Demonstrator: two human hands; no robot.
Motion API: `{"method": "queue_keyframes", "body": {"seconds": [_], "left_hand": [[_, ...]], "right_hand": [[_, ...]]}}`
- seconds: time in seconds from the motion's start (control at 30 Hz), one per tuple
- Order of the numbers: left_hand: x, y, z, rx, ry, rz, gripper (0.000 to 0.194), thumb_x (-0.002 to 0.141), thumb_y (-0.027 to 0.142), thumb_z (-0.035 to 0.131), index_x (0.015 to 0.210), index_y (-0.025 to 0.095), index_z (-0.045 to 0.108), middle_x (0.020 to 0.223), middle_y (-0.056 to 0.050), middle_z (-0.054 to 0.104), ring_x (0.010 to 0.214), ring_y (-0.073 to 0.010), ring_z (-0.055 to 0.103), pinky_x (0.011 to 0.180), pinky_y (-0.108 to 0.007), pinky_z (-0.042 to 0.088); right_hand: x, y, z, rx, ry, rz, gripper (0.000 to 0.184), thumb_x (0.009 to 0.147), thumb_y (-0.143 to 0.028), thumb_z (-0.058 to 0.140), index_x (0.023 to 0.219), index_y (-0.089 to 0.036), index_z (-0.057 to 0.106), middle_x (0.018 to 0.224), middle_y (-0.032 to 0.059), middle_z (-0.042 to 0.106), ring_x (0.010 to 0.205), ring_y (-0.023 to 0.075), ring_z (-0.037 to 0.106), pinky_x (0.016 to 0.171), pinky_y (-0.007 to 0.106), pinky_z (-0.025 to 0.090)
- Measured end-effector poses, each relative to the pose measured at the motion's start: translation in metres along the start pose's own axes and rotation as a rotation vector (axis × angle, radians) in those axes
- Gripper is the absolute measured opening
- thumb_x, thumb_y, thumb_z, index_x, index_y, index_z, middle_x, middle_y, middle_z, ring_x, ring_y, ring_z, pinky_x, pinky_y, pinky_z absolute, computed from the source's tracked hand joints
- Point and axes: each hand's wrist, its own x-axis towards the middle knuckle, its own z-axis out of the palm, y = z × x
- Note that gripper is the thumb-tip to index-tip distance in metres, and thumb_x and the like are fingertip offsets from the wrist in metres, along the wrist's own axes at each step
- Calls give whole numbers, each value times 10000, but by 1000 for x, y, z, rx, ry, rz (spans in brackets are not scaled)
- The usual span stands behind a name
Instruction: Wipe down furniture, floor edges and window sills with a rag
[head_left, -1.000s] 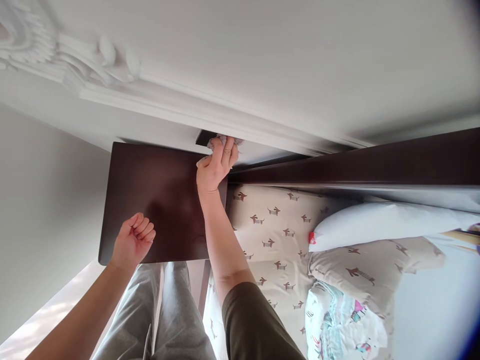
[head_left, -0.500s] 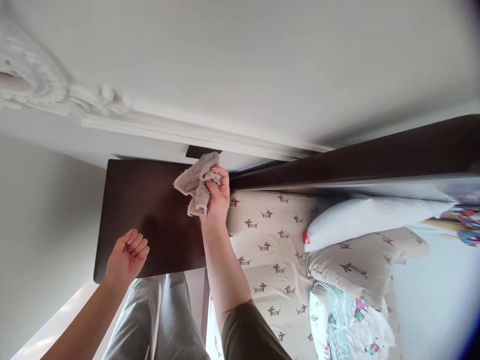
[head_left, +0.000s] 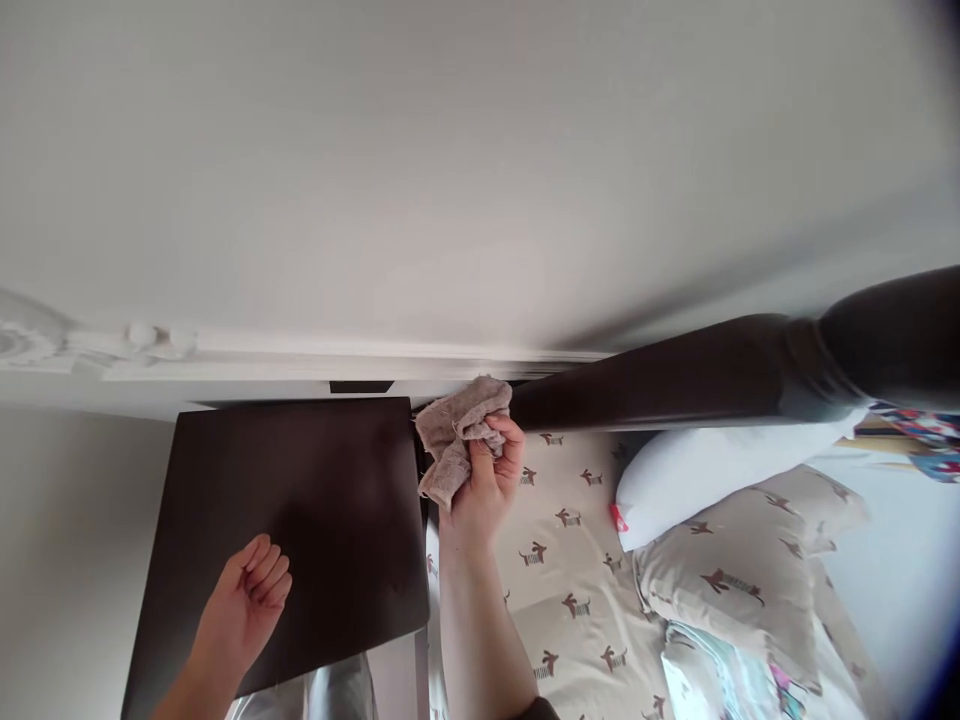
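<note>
A crumpled greyish-pink cloth (head_left: 450, 440) is gripped between the thumb and fingers of my right hand (head_left: 491, 475). That hand is at the gap between the dark brown tabletop (head_left: 337, 480) and the bed, close to the near end of the dark headboard (head_left: 645, 380). Whether the cloth touches the headboard I cannot tell. Over the front left part of the tabletop hovers my left hand (head_left: 251, 595), its fingers curled into a loose fist with nothing visible in it.
A bed sheet with a dog print (head_left: 577, 560) covers the bed on the right. On it are a white pillow (head_left: 697, 470), a dog-print pillow (head_left: 735, 570) and folded bedding (head_left: 720, 660). Behind runs a pale wall with moulding (head_left: 360, 350) and a small black plate (head_left: 361, 386).
My right hand has moved right with the cloth, off the tabletop's edge to the headboard. My left hand stays curled over the tabletop. The view has shifted.
</note>
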Motion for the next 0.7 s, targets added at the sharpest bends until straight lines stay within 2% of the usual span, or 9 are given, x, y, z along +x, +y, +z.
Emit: {"method": "queue_keyframes", "body": {"seconds": [0.17, 0.27, 0.37, 0.5, 0.7], "left_hand": [[8, -2, 10, 2, 5, -5, 396, 813, 161, 638, 633, 195, 286, 519, 75, 279, 394, -53, 271, 355, -226, 225], [11, -2, 11, 5, 5, -8, 393, 805, 160, 646, 634, 196, 294, 520, 75, 279, 395, -54, 271, 355, -227, 227], [12, -2, 12, 2, 11, -9, 395, 793, 155, 654, 630, 197, 297, 518, 74, 281, 397, -56, 276, 356, -231, 230], [11, 1, 13, 4, 27, -2, 381, 788, 149, 642, 628, 197, 300, 514, 74, 277, 398, -56, 269, 357, -225, 225], [9, 6, 14, 19, 39, 15, 391, 784, 153, 638, 624, 196, 284, 508, 74, 272, 399, -55, 263, 361, -217, 222]], "right_hand": [[17, 8, 1, -321, 87, -379, 150, 887, -176, 513, 989, -235, 606, 1016, 24, 609, 988, 145, 616, 872, 322, 501], [27, 7, 8, -525, 44, -642, 257, 888, -94, 448, 1015, -238, 618, 1084, 47, 623, 1161, 194, 589, 928, 383, 499], [36, 5, 19, -716, -26, -856, 350, 848, -13, 381, 993, -227, 617, 1013, 54, 652, 1200, 221, 579, 918, 412, 511], [39, 8, 31, -877, -5, -949, 414, 791, 27, 327, 957, -200, 631, 1124, 104, 646, 1136, 231, 591, 794, 365, 537], [13, 14, 58, -847, -62, -930, 419, 752, 36, 362, 957, -195, 646, 1183, 106, 613, 1094, 215, 570, 859, 380, 529]]}}
